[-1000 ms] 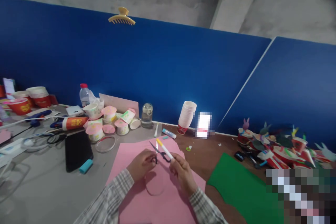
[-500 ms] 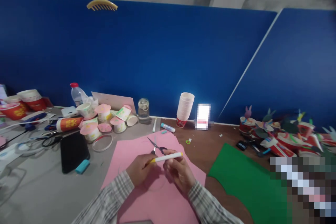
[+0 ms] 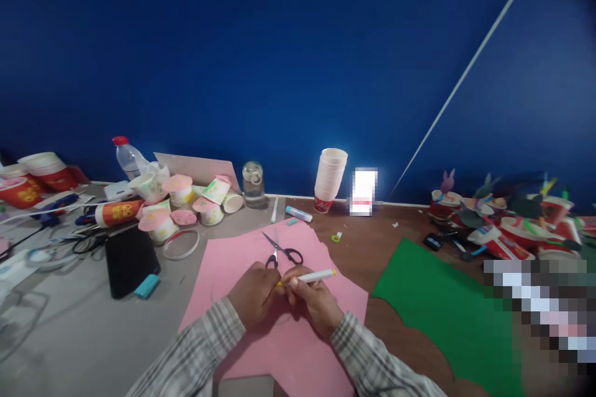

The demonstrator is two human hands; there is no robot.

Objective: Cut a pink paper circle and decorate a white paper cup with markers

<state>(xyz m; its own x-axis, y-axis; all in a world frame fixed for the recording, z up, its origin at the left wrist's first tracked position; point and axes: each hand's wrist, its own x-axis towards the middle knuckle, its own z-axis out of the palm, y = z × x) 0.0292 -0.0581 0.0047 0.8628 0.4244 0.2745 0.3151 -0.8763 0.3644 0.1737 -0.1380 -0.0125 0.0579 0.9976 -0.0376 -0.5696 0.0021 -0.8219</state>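
A right hand (image 3: 316,303) pinches a white marker (image 3: 316,276) over a pink sheet (image 3: 298,350), while the left hand (image 3: 254,294) closes on one yellow end.

Both hands are drawn together with fingers curled tight, the left fingertips partly hidden; the marker slants between them, its other yellow end pointing right. Just beyond the knuckles, black-handled scissors (image 3: 277,249) lie on the sheet, blades parted. Behind stands a tilted stack of paper cups (image 3: 330,177); a green sheet (image 3: 433,301) covers part of the brown tabletop (image 3: 363,260) at right. Pink-topped cups (image 3: 177,191) cluster at left, near a glass jar (image 3: 254,186).
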